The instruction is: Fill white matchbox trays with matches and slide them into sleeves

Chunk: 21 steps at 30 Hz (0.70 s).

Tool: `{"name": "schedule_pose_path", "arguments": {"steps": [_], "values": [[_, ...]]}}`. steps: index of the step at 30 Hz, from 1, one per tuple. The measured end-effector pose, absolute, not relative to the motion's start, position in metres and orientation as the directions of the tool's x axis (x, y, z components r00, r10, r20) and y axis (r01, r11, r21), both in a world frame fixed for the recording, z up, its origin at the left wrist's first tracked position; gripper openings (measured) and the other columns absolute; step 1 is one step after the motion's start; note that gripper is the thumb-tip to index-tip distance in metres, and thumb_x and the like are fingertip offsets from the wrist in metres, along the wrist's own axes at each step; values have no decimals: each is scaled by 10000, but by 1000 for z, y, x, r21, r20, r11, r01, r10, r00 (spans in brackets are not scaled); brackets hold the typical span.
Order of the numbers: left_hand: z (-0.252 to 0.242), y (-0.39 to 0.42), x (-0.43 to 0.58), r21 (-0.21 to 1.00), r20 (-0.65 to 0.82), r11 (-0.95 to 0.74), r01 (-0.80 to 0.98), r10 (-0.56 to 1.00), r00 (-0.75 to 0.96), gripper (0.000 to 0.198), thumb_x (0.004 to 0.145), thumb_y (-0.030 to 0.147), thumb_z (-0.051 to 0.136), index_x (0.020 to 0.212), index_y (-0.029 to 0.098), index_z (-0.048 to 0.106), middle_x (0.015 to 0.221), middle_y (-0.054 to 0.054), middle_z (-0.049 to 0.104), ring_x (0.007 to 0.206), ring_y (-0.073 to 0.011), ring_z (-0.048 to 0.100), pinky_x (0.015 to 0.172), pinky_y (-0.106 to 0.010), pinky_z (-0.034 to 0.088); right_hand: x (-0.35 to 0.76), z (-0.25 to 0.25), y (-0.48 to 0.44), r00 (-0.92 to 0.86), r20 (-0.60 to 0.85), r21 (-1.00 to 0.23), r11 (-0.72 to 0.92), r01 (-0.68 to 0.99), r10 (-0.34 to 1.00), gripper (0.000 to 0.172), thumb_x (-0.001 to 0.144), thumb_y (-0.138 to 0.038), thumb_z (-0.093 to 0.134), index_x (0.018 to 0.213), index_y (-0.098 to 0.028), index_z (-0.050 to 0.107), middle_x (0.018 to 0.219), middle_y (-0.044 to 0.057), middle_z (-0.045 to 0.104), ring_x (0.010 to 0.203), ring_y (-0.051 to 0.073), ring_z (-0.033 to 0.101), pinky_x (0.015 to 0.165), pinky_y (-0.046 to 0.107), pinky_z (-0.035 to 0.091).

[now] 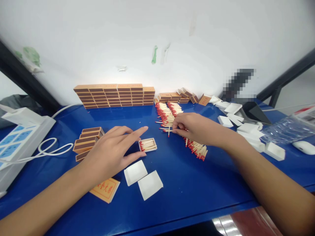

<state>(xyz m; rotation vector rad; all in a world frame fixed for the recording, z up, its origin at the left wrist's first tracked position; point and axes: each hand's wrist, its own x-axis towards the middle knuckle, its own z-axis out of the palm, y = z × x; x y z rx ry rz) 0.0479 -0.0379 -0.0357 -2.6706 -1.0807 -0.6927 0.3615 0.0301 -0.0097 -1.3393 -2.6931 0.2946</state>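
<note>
A white matchbox tray [148, 144] filled with red-tipped matches lies on the blue table. My left hand [114, 146] hovers at its left side, fingers spread, thumb and fingertips close to the tray's edge. To the right, my right hand [189, 127] has its fingers pinched together at the long pile of matches [166, 114]; whatever sits between its fingertips is too small to make out, with a single match [169, 131] beside them. Two white trays [150, 185] lie bottom up in front of the filled one. An orange matchbox cover [106, 189] rests partly under my left forearm.
Stacked matchboxes [115, 96] line the wall, with looser boxes [172, 96] beside them. More boxes [87, 142] lie left. White trays [248, 129], a plastic bottle [287, 129] and a white mouse [304, 147] are right. A power strip [14, 141] with cables stands far left.
</note>
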Motion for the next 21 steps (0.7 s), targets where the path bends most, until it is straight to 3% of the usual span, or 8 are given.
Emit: {"name": "schedule_pose_path", "arguments": {"steps": [13,21], "values": [[-35,-39,50,2,500,-722,692,600,625,627,1001,481,694,1529,190,521,1042,-83,760,1002,-266,709,893,-404,587,336,-5,5,-667,211,-287,697,657,715,81,1000,-221,620,940,-210,673,921,49,691,821,188,613,704,310,405],[-35,-39,51,22,493,-732,681,600,630,650,999,502,686,1534,177,512,1077,-97,758,1028,-277,704,913,-427,587,313,-7,-15,-699,137,-307,701,644,702,93,1007,-184,616,976,-188,703,996,59,679,797,170,627,674,297,420]]}}
